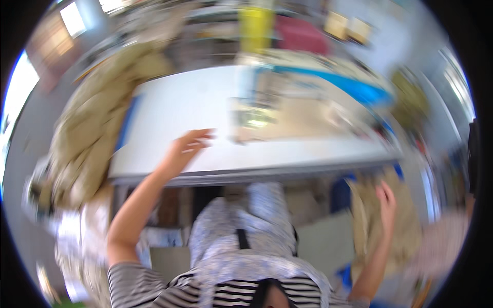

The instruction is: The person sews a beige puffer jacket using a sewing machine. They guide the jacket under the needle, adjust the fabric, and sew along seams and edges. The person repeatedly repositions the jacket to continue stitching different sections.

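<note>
My left hand (188, 148) is over the white sewing table (174, 113), left of the sewing machine, with its fingers stretched out and nothing in them. The beige sewing machine (303, 115) stands on the right half of the table; motion blurs it, and a bright glow shows around its needle end. Off the table's right front corner, my right hand (387, 203) is beside a piece of khaki cloth (372, 220) that hangs low. Its fingers point up and look apart, with nothing visible between them. Whether this hand touches the cloth, I cannot tell.
A big heap of khaki garments (84, 128) lies along the table's left side. Pale cloth (84, 241) is piled below it. Behind the machine are a blue strip (359, 92), a yellow upright object (255, 28) and a dark red item (303, 36). An olive bundle (410, 97) is at the right.
</note>
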The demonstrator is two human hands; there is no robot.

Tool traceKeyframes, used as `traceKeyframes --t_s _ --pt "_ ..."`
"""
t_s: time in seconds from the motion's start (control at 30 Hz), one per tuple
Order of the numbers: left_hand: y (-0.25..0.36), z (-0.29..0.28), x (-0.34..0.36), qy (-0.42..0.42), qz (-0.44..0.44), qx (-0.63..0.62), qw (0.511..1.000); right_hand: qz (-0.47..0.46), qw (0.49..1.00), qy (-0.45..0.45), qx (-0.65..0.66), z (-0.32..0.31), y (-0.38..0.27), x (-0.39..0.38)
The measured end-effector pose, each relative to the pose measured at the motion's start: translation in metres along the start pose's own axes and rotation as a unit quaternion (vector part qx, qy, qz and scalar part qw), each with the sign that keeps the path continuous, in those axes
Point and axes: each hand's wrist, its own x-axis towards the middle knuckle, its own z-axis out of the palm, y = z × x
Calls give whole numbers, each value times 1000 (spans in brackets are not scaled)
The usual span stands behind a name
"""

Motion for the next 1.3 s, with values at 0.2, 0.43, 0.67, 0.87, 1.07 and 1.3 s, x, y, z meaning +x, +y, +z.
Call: traceKeyframes --t_s 0.2,0.43,0.67,0.87,1.07,1.3 --pt "-71 -86 -29 236 60 338 909 -311 885 -348 2 202 -163 -42" --pt "-112 -261 -65 334 -82 631 695 -327 794 -485 164 358 -238 -53" --pt "-182 -357 -68 251 -375 639 623 -118 829 -507 203 395 -237 -49" --pt "-39 -449 -28 538 -183 489 662 -113 826 -506 222 393 -229 -46" --pt "102 -343 -89 534 -64 192 821 -89 820 -530 199 403 -246 -30" --pt "122 -118 -190 94 -326 155 928 89 662 -689 280 437 -287 -37"
